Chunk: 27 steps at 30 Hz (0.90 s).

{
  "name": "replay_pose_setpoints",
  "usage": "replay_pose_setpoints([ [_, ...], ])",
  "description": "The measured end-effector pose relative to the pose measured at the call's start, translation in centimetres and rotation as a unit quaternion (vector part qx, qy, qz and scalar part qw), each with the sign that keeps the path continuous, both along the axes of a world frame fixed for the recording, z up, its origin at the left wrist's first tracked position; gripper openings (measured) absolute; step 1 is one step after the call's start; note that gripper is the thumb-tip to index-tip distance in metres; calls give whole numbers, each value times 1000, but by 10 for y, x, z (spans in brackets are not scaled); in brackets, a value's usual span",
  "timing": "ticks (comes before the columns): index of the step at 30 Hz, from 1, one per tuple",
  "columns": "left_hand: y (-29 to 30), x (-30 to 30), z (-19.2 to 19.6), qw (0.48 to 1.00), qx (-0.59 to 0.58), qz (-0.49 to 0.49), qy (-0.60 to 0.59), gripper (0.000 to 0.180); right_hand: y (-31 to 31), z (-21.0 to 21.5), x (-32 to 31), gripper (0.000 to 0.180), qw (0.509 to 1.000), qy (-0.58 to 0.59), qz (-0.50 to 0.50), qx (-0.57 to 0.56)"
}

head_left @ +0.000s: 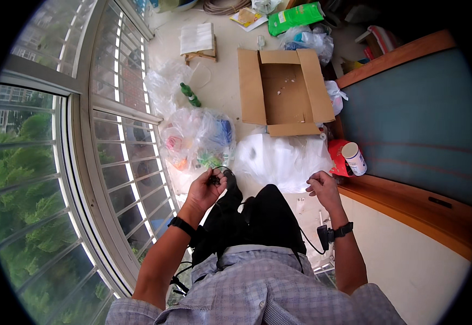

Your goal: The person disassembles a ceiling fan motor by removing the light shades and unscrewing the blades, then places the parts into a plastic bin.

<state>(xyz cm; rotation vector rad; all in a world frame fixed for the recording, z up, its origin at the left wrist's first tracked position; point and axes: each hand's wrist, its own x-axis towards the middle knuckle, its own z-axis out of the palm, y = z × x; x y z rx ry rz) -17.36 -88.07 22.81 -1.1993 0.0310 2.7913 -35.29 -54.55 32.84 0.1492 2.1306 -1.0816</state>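
Observation:
My left hand (206, 188) is closed around a small bundle of thin black cord (215, 179), held above my left leg in black trousers. A loop of the cord arcs up from the fingers. My right hand (322, 188) hangs over my right knee with its fingers curled; whether it pinches anything is too small to tell. A black wire (307, 241) runs from near my right wrist down to a small black device (322, 235). Both wrists carry black bands. Just ahead of my hands lie clear plastic bags (201, 138) with colourful contents and a white plastic bag (282, 157).
An open, nearly empty cardboard box (285, 92) lies on the floor ahead. A green bottle (190, 95), a small wooden stool (199, 43) and green packets (295, 17) lie beyond. A barred window (122, 135) runs along my left; a wood-edged blue panel (420, 124) and a white canister (354, 158) are right.

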Motion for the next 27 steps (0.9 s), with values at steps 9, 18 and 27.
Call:
replay_pose_setpoints([
  [9, -27, 35, -3, 999, -21, 6, -41, 31, -23, -18, -42, 15, 1000, 14, 1, -14],
  [18, -60, 42, 1, 994, -48, 67, -78, 30, -79, -39, -106, 14, 997, 20, 45, -57],
  [27, -109, 0, -15, 979, -70, 146, -126, 30, -147, -126, -193, 14, 996, -19, 73, -56],
])
